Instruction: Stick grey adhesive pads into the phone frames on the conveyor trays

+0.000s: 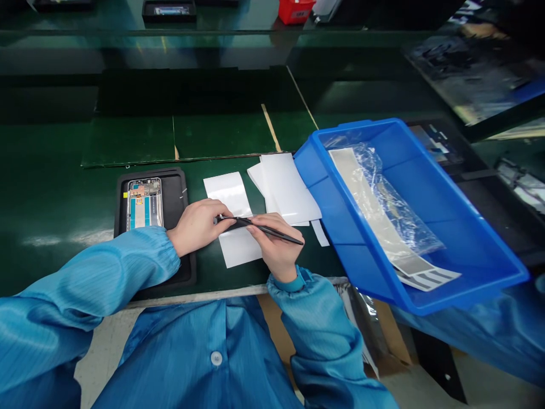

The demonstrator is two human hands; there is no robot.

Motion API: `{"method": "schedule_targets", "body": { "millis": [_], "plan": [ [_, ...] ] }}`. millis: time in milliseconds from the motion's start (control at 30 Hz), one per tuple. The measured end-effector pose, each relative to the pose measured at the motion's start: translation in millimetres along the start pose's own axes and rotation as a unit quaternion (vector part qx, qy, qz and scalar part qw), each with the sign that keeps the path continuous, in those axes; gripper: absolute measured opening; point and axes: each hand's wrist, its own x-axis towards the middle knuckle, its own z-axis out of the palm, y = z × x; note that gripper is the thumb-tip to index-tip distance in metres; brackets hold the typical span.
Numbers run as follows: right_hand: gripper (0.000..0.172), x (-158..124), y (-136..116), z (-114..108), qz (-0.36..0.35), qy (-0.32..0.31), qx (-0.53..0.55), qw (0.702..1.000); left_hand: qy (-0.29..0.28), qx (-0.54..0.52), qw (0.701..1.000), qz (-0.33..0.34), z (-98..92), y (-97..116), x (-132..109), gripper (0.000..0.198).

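Note:
Black tweezers lie in my right hand, their tips pointing left toward my other hand. My left hand is pinched around something small and dark at those tips; what it is cannot be made out. Beneath both hands is a white sheet, partly covered by the fingers. To the left, an opened phone with its inner parts exposed rests in a black tray, and my left forearm hides the lower part of both.
More white sheets lie right of my hands, against a blue bin holding clear plastic wrap and long pale strips. A raised green board lies behind. A red container stands at the far side.

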Motion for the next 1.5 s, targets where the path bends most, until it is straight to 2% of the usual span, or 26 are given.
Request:
{"method": "schedule_targets", "body": {
  "millis": [533,800,900,967,1033,1100,1167,1233,1300,1367,1500],
  "plan": [
    [0.009,-1,1,3,0.047,0.013,0.042,0.998,0.002,0.013,1.0,0.004,1.7,-1,0,0.01],
    [0.01,6,0,2,0.143,0.05,0.087,0.985,0.018,0.081,0.996,0.021,10.2,-2,-1,0.015],
    [0.016,14,-2,-1,0.183,0.064,0.079,0.978,0.011,0.116,0.993,0.018,11.0,4,2,0.024],
    [0.019,19,-6,-2,0.203,0.067,0.069,0.974,0.016,0.162,0.986,0.02,0.0,9,0,0.04],
    [0.021,24,-13,-2,0.216,0.072,0.067,0.971,0.023,0.216,0.976,0.024,-22.7,13,-9,0.05],
    [0.022,29,-22,1,0.231,0.068,0.077,0.967,0.02,0.261,0.965,0.022,-52.0,10,-29,0.043],
    [0.022,32,-33,8,0.253,0.045,0.09,0.962,-0.005,0.293,0.956,0.007,-78.6,2,-57,0.031],
    [0.023,34,-43,20,0.278,0.004,0.1,0.955,-0.04,0.315,0.948,-0.017,-94.8,-10,-86,0.029],
    [0.021,34,-52,36,0.292,-0.049,0.11,0.949,-0.061,0.322,0.944,-0.033,-98.1,-22,-109,0.029],
    [0.019,33,-59,56,0.299,-0.102,0.119,0.941,-0.06,0.307,0.95,-0.027,-91.6,-32,-123,0.025],
    [0.019,34,-66,97,0.308,-0.164,0.132,0.928,-0.037,0.251,0.967,0.023,-69.7,-34,-131,0.016]
  ]
}}
